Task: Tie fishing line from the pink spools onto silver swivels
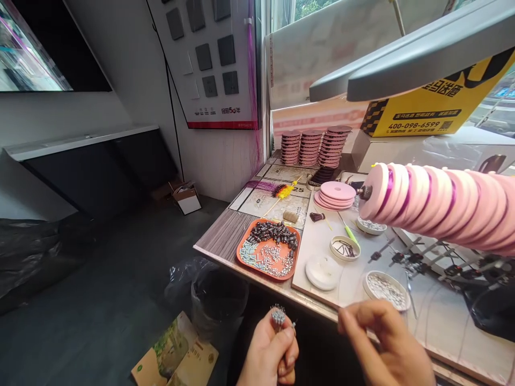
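My left hand (270,351) is at the bottom centre, below the table edge, fingers closed around a small bundle of silvery metal pieces (277,314) that sticks up from the fist. My right hand (382,343) is beside it to the right, fingers curled and pinched toward the left hand; whether it holds anything I cannot tell. Just above the right hand a small white dish of silver beads (386,289) rests on the table.
An orange tray (269,249) of dark and silver pieces, a white lid (322,271), a small dish (345,247) and stacked pink discs (337,193) lie on the table. A row of pink spools (442,206) juts from the right. A black bin bag (217,295) stands on the floor.
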{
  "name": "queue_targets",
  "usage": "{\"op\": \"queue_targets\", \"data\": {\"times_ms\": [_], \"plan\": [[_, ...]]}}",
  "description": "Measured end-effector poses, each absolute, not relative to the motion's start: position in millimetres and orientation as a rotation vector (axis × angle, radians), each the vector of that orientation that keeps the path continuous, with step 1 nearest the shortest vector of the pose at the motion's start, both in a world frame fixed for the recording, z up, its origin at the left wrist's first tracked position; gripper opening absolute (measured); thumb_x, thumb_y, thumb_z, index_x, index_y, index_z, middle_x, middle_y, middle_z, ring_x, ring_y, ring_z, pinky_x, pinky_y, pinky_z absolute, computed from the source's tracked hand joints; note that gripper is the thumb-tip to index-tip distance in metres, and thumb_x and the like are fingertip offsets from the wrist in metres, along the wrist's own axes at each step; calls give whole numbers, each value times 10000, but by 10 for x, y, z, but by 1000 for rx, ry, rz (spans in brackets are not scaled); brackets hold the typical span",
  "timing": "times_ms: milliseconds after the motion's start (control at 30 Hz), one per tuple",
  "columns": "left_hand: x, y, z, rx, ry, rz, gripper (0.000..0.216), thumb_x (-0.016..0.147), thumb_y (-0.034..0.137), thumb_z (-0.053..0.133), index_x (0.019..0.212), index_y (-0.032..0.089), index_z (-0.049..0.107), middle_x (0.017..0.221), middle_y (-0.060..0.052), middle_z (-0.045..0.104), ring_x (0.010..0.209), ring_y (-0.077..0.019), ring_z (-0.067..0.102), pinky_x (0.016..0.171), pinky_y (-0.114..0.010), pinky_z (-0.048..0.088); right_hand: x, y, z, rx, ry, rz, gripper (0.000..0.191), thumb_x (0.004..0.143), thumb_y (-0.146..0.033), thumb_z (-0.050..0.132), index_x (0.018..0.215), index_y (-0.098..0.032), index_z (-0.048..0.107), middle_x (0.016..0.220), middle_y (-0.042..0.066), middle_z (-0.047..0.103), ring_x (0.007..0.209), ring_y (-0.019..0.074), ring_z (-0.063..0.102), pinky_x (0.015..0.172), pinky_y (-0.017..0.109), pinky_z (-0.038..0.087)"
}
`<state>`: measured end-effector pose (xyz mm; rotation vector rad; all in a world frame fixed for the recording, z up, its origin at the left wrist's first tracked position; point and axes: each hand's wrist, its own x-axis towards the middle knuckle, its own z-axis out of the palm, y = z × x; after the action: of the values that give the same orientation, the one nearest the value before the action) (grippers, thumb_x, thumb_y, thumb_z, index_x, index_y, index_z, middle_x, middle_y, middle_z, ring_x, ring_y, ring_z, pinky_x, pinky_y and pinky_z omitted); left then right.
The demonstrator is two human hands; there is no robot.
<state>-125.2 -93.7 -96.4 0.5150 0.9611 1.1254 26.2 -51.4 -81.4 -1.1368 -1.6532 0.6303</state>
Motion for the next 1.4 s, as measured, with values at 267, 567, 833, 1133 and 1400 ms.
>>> {"op": "queue_targets", "data": {"times_ms": [267,567,833,1133,1400], "plan": [[-1260,-938,-985,500,945,1088,360,683,461,653,706,205,401,437,117,401,342,-11,157,365,-185,90,363,-208,-705,-1318,-1652,720,216,847,-345,433,706,-244,303,538,-95,301,443,86,297,405,181,284],[-1261,-928,-970,507,949,1089,349,690,446,649,693,205,397,431,118,403,331,-5,159,360,-178,96,365,-339,-710,-1368,-1626,712,227,839,-351,420,689,-250,281,545,-96,275,442,90,298,419,184,280],[-1261,-932,-998,502,942,1099,337,696,432,653,699,205,404,435,110,411,330,-7,177,354,-172,109,392,-394,-744,-1290,-1682,403,149,863,-299,432,732,-243,385,599,-51,457,501,102,495,509,194,406],[-1296,-933,-1051,526,893,1090,321,705,433,647,712,206,420,450,103,412,332,-16,174,357,-180,110,297,-396,-741,-1322,-1710,426,154,867,-326,420,744,-247,370,576,-56,464,459,109,484,491,220,383],[-1286,-933,-1055,551,959,1082,359,678,478,650,702,204,418,442,101,413,330,-16,191,354,-177,110,319,-490,-799,-1293,-1637,463,159,860,-343,444,740,-247,401,581,-61,476,467,102,491,519,223,384]]}}
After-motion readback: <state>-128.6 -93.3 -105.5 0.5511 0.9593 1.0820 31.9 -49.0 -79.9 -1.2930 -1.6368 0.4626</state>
